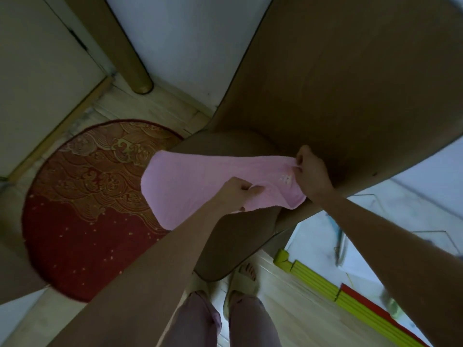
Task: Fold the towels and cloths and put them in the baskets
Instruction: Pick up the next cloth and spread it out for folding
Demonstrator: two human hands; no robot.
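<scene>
Towel: pink, held in the air over the chair, beside the table
Left hand: pinches the near edge
Right hand: pinches the right corner
Marking: small white motif near that corner, no readable writing
Floor: red rug

You have no readable text, label, brand, number or sign anywhere in this view. The pink towel carries a small pale embroidered motif near the corner your right hand pinches, but it is too blurred for you to tell whether it holds letters. The red round rug shows only gold wave patterning and scattered dots, no characters you could read.
</scene>
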